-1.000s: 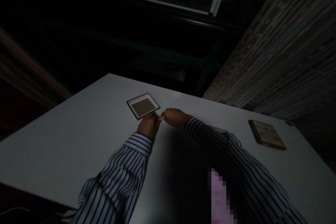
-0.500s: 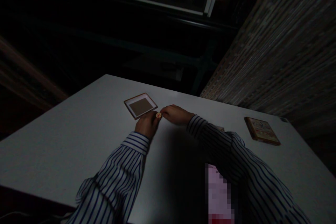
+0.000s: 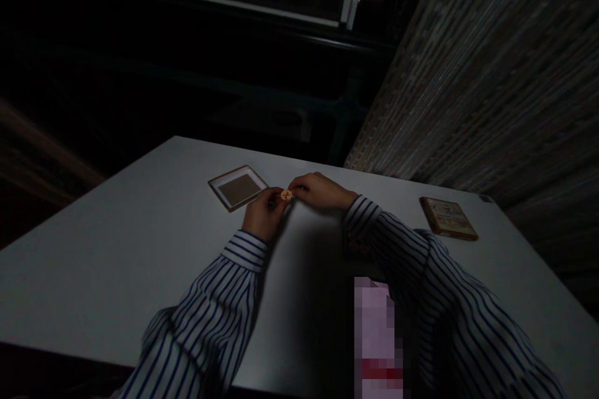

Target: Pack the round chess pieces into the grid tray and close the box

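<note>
A small round Chinese chess piece (image 3: 286, 194), pale with a red mark, is pinched between the fingertips of both hands over the white table. My left hand (image 3: 263, 215) grips it from the left, thumb and fingers closed. From the right, my right hand (image 3: 322, 190) has its bent fingertips on the piece's edge. Just behind my left hand lies a shallow open tray-like box part (image 3: 234, 190) with a light rim and brown inside. Below my right forearm, partly hidden by the sleeve, are several dim round pieces (image 3: 358, 247).
A flat brown box (image 3: 449, 218) with a printed cover lies on the right of the white table (image 3: 116, 249). A small dark item (image 3: 485, 198) sits at the far right corner. A strand curtain (image 3: 449, 87) hangs behind the right side. A blurred-out pink patch (image 3: 377, 324) is in front.
Both hands have lifted slightly with the chess piece, and its face has turned a little. The camera view has shifted, so the table and boxes appear farther left.
</note>
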Demonstrator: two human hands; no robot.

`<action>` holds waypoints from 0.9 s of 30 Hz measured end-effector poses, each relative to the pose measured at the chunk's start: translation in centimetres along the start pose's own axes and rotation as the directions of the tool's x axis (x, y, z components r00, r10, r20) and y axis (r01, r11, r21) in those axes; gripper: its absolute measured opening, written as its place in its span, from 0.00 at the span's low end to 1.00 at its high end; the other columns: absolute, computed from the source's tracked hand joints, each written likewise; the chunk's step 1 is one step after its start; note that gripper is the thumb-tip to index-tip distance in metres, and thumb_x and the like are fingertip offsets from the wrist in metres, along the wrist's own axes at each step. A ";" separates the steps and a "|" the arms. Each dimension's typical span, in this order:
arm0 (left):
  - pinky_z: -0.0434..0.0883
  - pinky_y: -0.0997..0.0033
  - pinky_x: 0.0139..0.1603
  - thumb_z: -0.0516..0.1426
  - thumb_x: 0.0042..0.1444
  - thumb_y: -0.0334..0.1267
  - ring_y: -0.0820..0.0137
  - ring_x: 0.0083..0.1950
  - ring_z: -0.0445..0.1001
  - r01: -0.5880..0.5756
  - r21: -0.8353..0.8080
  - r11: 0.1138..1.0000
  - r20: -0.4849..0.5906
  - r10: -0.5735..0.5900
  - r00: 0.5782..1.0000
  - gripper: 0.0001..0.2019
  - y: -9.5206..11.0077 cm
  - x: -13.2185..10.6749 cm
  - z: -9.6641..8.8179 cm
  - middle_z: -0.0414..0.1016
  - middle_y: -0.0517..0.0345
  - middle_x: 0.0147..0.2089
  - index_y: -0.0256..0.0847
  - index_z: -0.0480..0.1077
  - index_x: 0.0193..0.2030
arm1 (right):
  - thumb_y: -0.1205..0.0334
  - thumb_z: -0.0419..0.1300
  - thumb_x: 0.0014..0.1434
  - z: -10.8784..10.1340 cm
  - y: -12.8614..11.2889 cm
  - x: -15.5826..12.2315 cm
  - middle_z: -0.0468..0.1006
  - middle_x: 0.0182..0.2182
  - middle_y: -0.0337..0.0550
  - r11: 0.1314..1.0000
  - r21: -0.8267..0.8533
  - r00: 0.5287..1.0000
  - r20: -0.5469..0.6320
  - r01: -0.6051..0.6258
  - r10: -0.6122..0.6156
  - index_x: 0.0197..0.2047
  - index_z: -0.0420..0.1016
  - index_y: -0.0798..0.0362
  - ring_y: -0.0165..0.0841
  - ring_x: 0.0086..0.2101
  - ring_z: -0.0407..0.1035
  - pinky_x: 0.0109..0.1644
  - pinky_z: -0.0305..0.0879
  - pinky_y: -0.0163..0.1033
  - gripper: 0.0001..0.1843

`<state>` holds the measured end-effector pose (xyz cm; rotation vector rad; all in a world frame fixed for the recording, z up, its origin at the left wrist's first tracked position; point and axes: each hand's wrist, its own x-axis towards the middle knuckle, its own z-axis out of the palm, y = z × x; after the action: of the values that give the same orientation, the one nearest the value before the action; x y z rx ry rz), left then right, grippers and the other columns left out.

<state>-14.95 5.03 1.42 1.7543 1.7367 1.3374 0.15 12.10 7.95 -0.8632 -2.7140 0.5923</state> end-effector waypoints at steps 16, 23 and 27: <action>0.70 0.70 0.38 0.56 0.49 0.44 0.70 0.37 0.73 -0.060 -0.145 0.988 -0.001 0.061 0.998 0.14 4.1 -0.5 2.8 0.75 0.55 0.37 0.39 0.69 0.41 | 0.64 0.55 0.55 -1.9 1.3 -4.7 0.77 0.32 0.41 0.982 0.180 0.975 -0.199 -0.058 0.094 0.37 0.75 0.58 0.28 0.33 0.69 0.37 0.59 0.32 0.10; 0.70 0.70 0.38 0.58 0.47 0.42 0.71 0.36 0.72 -0.054 -0.248 0.967 0.047 0.067 0.997 0.15 5.1 -0.8 4.1 0.74 0.56 0.37 0.38 0.69 0.41 | 0.64 0.55 0.54 -2.4 1.8 -6.5 0.76 0.29 0.41 0.970 0.230 0.969 -0.208 -0.085 0.134 0.36 0.75 0.58 0.27 0.31 0.69 0.35 0.59 0.31 0.10; 0.70 0.69 0.39 0.59 0.45 0.40 0.70 0.37 0.73 0.018 -0.325 0.946 0.087 0.010 0.996 0.14 5.7 -0.9 4.8 0.74 0.54 0.37 0.36 0.69 0.39 | 0.65 0.55 0.53 -2.5 2.3 -7.4 0.76 0.30 0.41 0.963 0.248 0.966 -0.205 -0.104 0.157 0.37 0.75 0.58 0.27 0.31 0.68 0.36 0.60 0.31 0.10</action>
<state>-7.61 4.83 3.05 1.5955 1.3786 1.4284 8.05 10.13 8.45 -0.9872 -2.3420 0.7759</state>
